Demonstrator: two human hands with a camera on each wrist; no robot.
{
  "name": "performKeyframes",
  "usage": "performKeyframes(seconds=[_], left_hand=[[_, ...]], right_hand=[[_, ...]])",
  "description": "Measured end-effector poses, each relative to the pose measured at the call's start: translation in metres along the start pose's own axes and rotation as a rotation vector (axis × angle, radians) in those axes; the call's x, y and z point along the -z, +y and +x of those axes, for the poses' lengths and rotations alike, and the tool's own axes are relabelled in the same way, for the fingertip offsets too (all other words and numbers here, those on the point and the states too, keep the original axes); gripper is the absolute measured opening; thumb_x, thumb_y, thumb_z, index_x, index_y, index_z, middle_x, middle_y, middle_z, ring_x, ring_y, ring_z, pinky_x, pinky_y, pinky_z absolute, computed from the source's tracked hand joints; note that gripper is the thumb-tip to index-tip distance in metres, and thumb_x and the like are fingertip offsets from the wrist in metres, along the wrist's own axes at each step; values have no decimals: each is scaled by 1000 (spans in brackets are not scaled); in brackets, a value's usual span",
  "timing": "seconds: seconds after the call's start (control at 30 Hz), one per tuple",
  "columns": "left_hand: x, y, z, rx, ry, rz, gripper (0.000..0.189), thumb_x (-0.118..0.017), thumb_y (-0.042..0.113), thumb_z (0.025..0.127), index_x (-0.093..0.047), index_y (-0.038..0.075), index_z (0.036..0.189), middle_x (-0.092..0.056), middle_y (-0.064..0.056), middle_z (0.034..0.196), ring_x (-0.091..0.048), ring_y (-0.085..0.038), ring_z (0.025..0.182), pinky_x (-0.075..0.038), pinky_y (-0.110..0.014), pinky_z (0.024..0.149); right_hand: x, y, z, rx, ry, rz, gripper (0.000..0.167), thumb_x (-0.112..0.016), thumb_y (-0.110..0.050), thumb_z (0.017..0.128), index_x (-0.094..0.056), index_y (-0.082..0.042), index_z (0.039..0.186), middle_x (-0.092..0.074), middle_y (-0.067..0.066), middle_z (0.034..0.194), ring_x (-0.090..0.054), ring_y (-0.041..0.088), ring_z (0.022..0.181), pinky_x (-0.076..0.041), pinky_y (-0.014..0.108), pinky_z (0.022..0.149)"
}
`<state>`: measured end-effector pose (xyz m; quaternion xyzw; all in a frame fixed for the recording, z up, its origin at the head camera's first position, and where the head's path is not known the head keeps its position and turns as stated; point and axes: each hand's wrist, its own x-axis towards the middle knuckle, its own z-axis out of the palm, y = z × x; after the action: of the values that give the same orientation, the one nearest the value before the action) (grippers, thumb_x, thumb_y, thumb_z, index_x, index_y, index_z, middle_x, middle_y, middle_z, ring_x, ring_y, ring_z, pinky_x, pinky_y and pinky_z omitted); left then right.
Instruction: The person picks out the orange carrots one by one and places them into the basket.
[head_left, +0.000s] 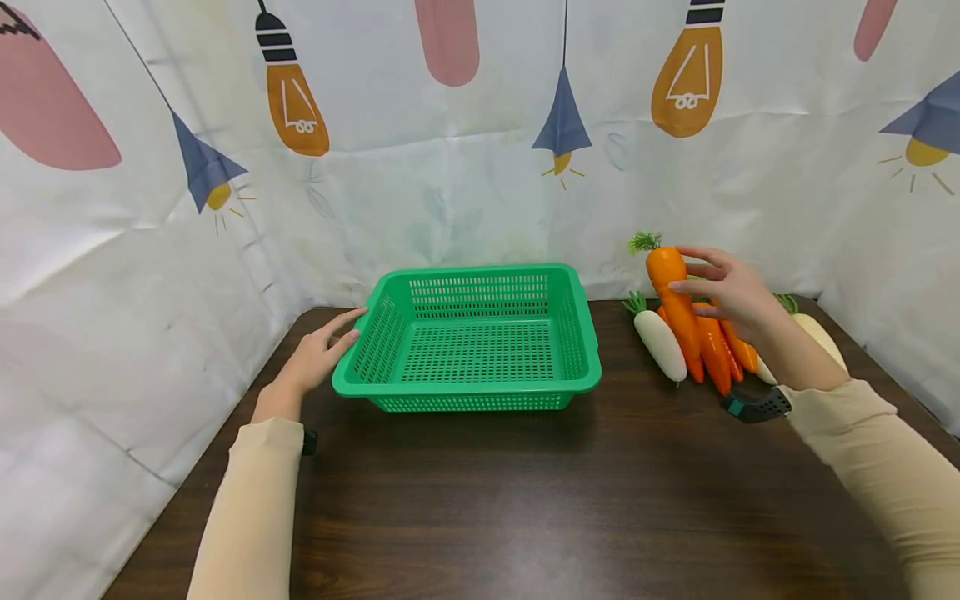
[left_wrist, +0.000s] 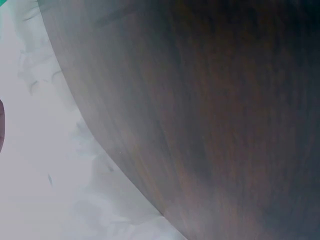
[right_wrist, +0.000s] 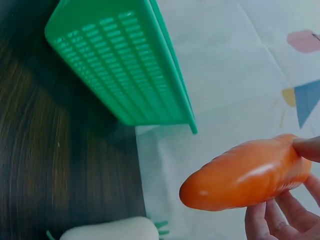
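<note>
My right hand [head_left: 738, 296] grips an orange carrot [head_left: 666, 268] with a green leafy top, thumb on one side and fingers on the other. In the right wrist view the carrot [right_wrist: 240, 177] points its rounded lower end toward the green basket [right_wrist: 120, 65]. My left hand [head_left: 306, 367] is at the left rim of the basket [head_left: 465, 388], fingertips right at the edge and fingers loosely extended. The basket's slotted floor is bare. Below the held carrot lies a pile of several carrots [head_left: 712, 346], partly hidden by it and my hand.
A white radish [head_left: 662, 346] with green leaves lies at the pile's left, and another pale one [head_left: 821, 337] at its right behind my forearm. The dark wooden table [head_left: 480, 500] ends at a patterned white cloth backdrop [head_left: 480, 200] at the back and sides.
</note>
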<state>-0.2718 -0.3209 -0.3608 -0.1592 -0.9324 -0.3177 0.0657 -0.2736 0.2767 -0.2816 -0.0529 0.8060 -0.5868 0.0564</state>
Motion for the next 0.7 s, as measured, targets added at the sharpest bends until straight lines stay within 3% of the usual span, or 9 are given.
performKeyframes(seconds=[0.23, 0.53, 0.7], left_hand=[[1, 1, 0, 13, -7, -8, 55, -43, 37, 112, -34, 16, 162, -64, -32, 121, -65, -44, 101, -48, -52, 76], [1, 2, 0, 23, -8, -24, 55, -44, 36, 112, -34, 16, 162, -62, -33, 127, -65, -46, 107, -49, -58, 82], [1, 4, -1, 26, -12, -27, 56, -45, 36, 112, -34, 15, 162, -58, -34, 134, -62, -49, 114, -47, -65, 88]], right_hand=[[-12, -8, 5, -4, -51, 12, 73, -65, -26, 103, -27, -16, 164, -23, 19, 166, -59, 5, 105, -51, 25, 83], [-28, -17, 12, 1, -113, 49, 71, -63, -20, 105, -25, -17, 165, -21, 20, 166, -58, 9, 107, -50, 27, 81], [-35, -21, 16, 0, -142, 43, 72, -61, -20, 105, -22, -18, 166, -18, 19, 167, -53, 16, 118, -49, 30, 89]])
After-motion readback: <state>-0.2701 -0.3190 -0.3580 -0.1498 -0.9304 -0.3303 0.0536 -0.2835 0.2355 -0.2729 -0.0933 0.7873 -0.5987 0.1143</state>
